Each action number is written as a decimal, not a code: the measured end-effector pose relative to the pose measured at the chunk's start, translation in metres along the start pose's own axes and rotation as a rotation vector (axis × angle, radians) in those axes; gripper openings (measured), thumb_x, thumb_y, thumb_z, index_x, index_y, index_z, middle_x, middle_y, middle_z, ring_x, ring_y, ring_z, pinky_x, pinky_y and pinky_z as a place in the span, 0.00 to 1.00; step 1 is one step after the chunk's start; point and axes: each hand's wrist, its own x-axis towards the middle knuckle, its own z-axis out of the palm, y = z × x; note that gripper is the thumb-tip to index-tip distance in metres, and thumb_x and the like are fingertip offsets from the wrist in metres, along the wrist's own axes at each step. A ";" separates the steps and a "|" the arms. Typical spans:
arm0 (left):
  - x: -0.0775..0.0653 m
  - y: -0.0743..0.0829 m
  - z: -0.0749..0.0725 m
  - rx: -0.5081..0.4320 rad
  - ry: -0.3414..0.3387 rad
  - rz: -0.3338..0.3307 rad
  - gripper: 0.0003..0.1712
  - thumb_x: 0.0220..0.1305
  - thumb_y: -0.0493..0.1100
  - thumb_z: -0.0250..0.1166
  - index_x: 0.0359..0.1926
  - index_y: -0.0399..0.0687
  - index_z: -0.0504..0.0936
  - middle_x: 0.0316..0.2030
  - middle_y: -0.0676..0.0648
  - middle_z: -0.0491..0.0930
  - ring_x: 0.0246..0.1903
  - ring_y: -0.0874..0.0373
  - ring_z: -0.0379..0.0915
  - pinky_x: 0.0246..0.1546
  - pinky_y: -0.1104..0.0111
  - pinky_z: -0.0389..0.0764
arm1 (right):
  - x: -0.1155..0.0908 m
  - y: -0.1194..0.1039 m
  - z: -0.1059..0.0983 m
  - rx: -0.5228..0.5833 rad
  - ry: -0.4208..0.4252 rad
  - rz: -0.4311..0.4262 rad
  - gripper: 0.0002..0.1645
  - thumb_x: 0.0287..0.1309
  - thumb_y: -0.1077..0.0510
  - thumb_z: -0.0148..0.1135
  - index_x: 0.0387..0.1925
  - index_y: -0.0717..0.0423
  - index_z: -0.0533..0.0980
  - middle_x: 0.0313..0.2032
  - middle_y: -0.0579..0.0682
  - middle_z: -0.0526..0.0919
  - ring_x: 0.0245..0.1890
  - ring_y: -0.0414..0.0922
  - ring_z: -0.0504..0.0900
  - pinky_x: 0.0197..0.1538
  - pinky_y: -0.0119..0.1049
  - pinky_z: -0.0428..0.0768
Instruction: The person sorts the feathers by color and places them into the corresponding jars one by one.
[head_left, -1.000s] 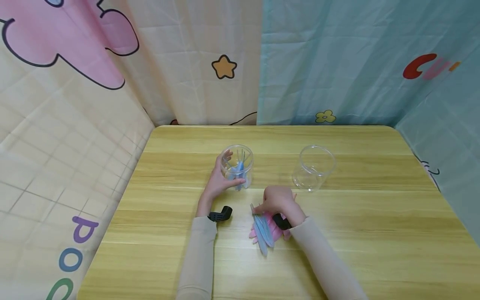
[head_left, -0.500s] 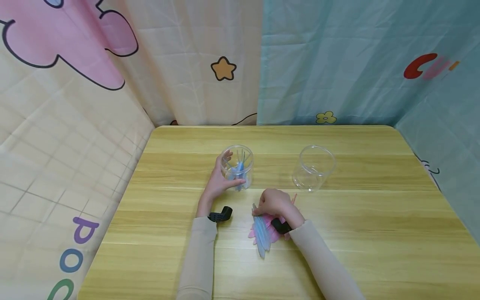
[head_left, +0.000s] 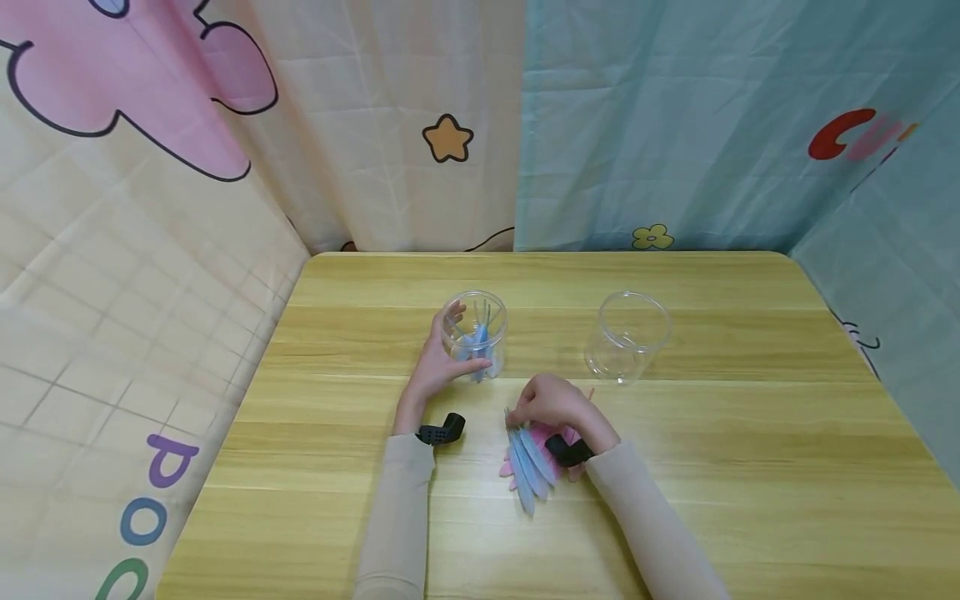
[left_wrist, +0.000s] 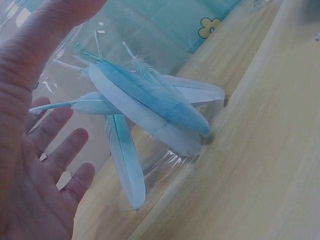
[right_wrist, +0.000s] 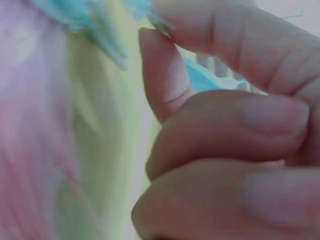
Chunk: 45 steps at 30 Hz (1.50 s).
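Note:
My left hand (head_left: 438, 362) curves round a clear plastic jar (head_left: 500, 333), thumb in front and fingers behind. Several blue feathers (left_wrist: 150, 105) lean at different angles inside that jar, quills up. Just right of it, my right hand (head_left: 555, 402) pinches blue feathers (head_left: 531, 471) at their quills between thumb and index finger (right_wrist: 165, 70). How many quills are in the pinch I cannot tell. The vanes fan toward the front of the table, over a pile of pink feathers (head_left: 576, 472), partly hidden by my right hand and wrist.
A second clear jar (head_left: 628, 343) stands to the right, a little beyond my right hand. Both jars are on a light wood table (head_left: 750, 467). Patterned curtains (head_left: 660, 125) close off the back and sides.
My right hand has shifted slightly at the quills, and the blue feathers under it have drawn together and then fanned apart. My left hand and both jars stay in place.

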 end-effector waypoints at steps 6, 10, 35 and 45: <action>-0.001 0.001 0.000 0.008 -0.006 -0.007 0.62 0.41 0.48 0.80 0.72 0.65 0.49 0.68 0.53 0.58 0.67 0.54 0.52 0.62 0.46 0.54 | 0.001 0.000 -0.012 0.146 0.021 -0.042 0.16 0.51 0.49 0.69 0.20 0.57 0.81 0.14 0.41 0.68 0.14 0.38 0.62 0.18 0.30 0.60; -0.001 0.001 0.000 0.007 -0.005 -0.003 0.62 0.41 0.47 0.80 0.72 0.65 0.49 0.68 0.52 0.58 0.66 0.54 0.52 0.62 0.47 0.54 | 0.002 -0.002 -0.017 0.229 0.064 -0.043 0.15 0.53 0.48 0.68 0.25 0.56 0.83 0.21 0.46 0.76 0.20 0.40 0.66 0.23 0.32 0.63; -0.002 0.003 -0.001 0.013 -0.007 0.017 0.61 0.43 0.45 0.79 0.72 0.63 0.49 0.68 0.52 0.58 0.66 0.54 0.52 0.61 0.46 0.56 | 0.025 -0.057 -0.056 0.669 0.778 -0.314 0.20 0.55 0.45 0.67 0.33 0.60 0.82 0.12 0.46 0.62 0.12 0.41 0.56 0.19 0.33 0.57; -0.001 0.002 -0.001 -0.012 -0.014 0.024 0.60 0.43 0.44 0.79 0.72 0.60 0.50 0.68 0.44 0.58 0.66 0.55 0.52 0.61 0.48 0.57 | 0.011 -0.094 -0.061 0.713 0.812 -0.358 0.13 0.61 0.61 0.62 0.35 0.72 0.78 0.12 0.44 0.62 0.11 0.36 0.57 0.17 0.28 0.55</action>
